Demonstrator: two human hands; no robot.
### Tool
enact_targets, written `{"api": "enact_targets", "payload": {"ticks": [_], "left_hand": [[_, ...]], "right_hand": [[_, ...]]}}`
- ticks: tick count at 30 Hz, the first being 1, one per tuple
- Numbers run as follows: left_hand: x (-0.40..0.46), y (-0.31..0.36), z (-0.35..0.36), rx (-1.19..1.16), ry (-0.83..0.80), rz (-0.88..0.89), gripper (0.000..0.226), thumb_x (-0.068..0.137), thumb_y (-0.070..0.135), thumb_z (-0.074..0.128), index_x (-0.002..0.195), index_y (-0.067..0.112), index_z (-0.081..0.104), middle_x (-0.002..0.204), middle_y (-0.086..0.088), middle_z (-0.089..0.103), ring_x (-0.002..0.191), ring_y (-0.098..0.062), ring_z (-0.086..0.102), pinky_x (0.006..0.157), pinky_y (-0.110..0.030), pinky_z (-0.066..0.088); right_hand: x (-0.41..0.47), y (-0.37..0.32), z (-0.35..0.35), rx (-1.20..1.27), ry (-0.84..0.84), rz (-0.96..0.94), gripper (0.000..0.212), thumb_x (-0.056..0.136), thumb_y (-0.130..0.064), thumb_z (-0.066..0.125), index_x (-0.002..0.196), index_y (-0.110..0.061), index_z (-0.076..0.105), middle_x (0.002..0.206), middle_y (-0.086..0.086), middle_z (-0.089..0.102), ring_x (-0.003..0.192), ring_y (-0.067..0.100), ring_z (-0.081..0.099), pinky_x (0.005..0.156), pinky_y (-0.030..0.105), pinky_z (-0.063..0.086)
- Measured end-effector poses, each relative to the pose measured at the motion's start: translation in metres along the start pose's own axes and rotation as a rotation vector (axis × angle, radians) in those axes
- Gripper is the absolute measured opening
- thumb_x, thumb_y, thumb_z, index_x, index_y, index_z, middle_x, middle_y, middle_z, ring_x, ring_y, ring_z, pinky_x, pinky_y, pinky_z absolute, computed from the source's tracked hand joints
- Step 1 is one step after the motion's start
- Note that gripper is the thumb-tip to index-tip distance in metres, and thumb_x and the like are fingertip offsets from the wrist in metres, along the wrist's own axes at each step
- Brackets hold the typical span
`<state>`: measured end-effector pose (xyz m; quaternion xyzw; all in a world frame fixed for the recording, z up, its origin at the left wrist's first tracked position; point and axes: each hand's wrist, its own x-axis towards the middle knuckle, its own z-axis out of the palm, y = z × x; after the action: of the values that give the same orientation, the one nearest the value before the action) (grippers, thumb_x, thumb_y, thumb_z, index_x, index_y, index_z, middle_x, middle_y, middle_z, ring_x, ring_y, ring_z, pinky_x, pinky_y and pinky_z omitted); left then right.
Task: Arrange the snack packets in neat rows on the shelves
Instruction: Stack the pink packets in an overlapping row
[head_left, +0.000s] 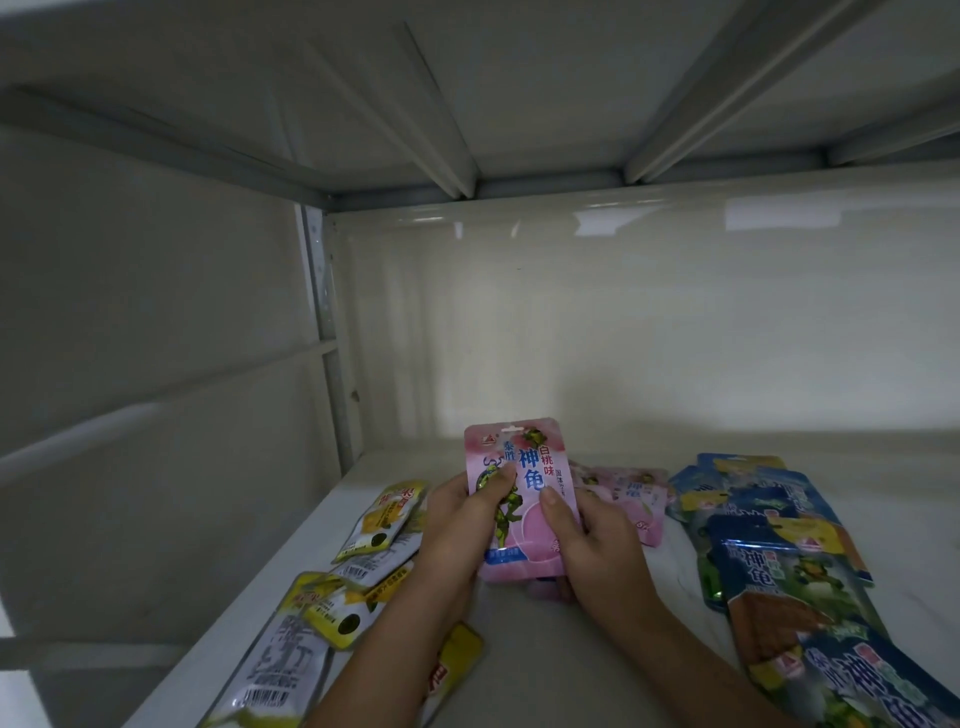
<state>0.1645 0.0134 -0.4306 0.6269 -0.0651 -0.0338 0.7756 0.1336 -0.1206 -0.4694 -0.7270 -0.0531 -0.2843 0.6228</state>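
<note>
Pink packet (522, 501) stands upright at centre of the shelf (519, 649), pinched by my left hand (457, 525) and right hand (597, 545), fingers curled around its edges. I should lay it squarely toward one o'clock on the pink pile (631, 493), keeping yellow packets (363, 561) at nine and blue packets (769, 545) at three apart.

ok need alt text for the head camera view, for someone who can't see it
Both hands, the left hand and right hand, hold a pink snack packet upright over a white shelf. Yellow packets lie scattered on the left, blue packets on the right, another pink packet behind.
</note>
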Motion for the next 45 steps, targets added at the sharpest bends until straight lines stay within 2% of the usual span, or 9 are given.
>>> {"api": "enact_targets", "payload": {"ticks": [3, 8, 10, 18, 24, 34, 37, 41, 45], "left_hand": [[0.000, -0.001, 0.002, -0.003, -0.067, -0.072, 0.024, 0.099, 0.021, 0.070, 0.116, 0.005, 0.073, 0.100, -0.015, 0.081, 0.093, -0.035, 0.079, 0.092, -0.055, 0.061], [-0.003, -0.002, 0.003, 0.004, -0.174, -0.058, 0.026, 0.098, 0.019, 0.069, 0.121, 0.007, 0.071, 0.108, -0.015, 0.080, 0.099, -0.035, 0.078, 0.091, -0.052, 0.062], [-0.004, -0.004, 0.004, 0.045, -0.165, -0.014, 0.021, 0.100, 0.014, 0.068, 0.118, 0.007, 0.075, 0.107, -0.014, 0.080, 0.096, -0.033, 0.078, 0.080, -0.045, 0.065], [-0.002, -0.009, 0.006, 0.100, -0.085, 0.047, 0.021, 0.104, 0.006, 0.059, 0.115, 0.000, 0.075, 0.101, -0.014, 0.081, 0.087, -0.026, 0.079, 0.065, -0.029, 0.061], [-0.006, -0.007, 0.005, 0.066, -0.145, 0.009, 0.019, 0.100, 0.008, 0.065, 0.116, 0.003, 0.076, 0.104, -0.015, 0.080, 0.095, -0.032, 0.079, 0.074, -0.037, 0.063], [-0.003, -0.005, 0.001, 0.111, -0.117, 0.141, 0.018, 0.101, 0.005, 0.063, 0.112, 0.005, 0.077, 0.100, -0.010, 0.081, 0.089, -0.025, 0.079, 0.070, -0.028, 0.062], [-0.002, -0.005, -0.001, 0.083, -0.116, 0.129, 0.016, 0.097, 0.006, 0.069, 0.111, 0.005, 0.078, 0.101, -0.013, 0.081, 0.095, -0.031, 0.078, 0.080, -0.036, 0.065], [0.001, 0.000, -0.006, 0.015, -0.131, 0.082, 0.020, 0.089, 0.004, 0.077, 0.110, 0.003, 0.077, 0.104, -0.016, 0.080, 0.094, -0.032, 0.079, 0.080, -0.039, 0.064], [0.001, 0.001, -0.008, 0.019, -0.094, 0.098, 0.014, 0.091, -0.001, 0.074, 0.104, 0.003, 0.079, 0.099, -0.016, 0.081, 0.091, -0.033, 0.079, 0.079, -0.039, 0.065]], "right_hand": [[0.003, 0.008, 0.002, -0.056, 0.055, -0.009, 0.036, 0.104, -0.030, 0.055, 0.085, -0.003, 0.070, 0.076, 0.007, 0.075, 0.071, 0.015, 0.073, 0.061, 0.029, 0.058], [0.003, 0.011, 0.000, -0.061, 0.176, -0.053, 0.034, 0.106, -0.027, 0.053, 0.083, -0.007, 0.068, 0.073, 0.006, 0.073, 0.067, 0.011, 0.071, 0.056, 0.024, 0.056], [0.004, 0.011, -0.001, -0.052, 0.223, -0.056, 0.033, 0.103, -0.031, 0.056, 0.083, -0.008, 0.069, 0.073, 0.004, 0.073, 0.068, 0.009, 0.070, 0.056, 0.019, 0.053], [0.004, 0.007, -0.001, 0.085, 0.125, 0.038, 0.014, 0.102, -0.021, 0.064, 0.107, -0.018, 0.077, 0.094, -0.001, 0.080, 0.083, 0.007, 0.076, 0.067, 0.016, 0.055], [0.004, 0.003, -0.001, 0.156, 0.147, 0.071, 0.017, 0.105, -0.022, 0.060, 0.106, -0.018, 0.076, 0.095, 0.000, 0.080, 0.088, 0.008, 0.075, 0.071, 0.012, 0.053], [0.006, 0.005, 0.000, 0.111, 0.152, 0.038, 0.020, 0.104, -0.026, 0.059, 0.092, -0.021, 0.074, 0.083, -0.007, 0.078, 0.076, 0.003, 0.073, 0.065, 0.013, 0.052], [0.007, 0.006, -0.002, 0.068, 0.174, 0.015, 0.027, 0.106, -0.021, 0.055, 0.087, -0.014, 0.073, 0.076, -0.002, 0.075, 0.070, 0.000, 0.068, 0.063, 0.010, 0.048], [0.006, 0.007, -0.001, 0.079, 0.174, 0.017, 0.032, 0.108, -0.021, 0.050, 0.087, -0.015, 0.073, 0.078, 0.005, 0.075, 0.072, 0.013, 0.071, 0.064, 0.018, 0.055], [0.005, 0.005, 0.000, 0.103, 0.148, 0.029, 0.027, 0.107, -0.019, 0.053, 0.088, -0.012, 0.070, 0.052, -0.003, 0.062, 0.043, 0.007, 0.054, 0.047, 0.021, 0.044]]}}
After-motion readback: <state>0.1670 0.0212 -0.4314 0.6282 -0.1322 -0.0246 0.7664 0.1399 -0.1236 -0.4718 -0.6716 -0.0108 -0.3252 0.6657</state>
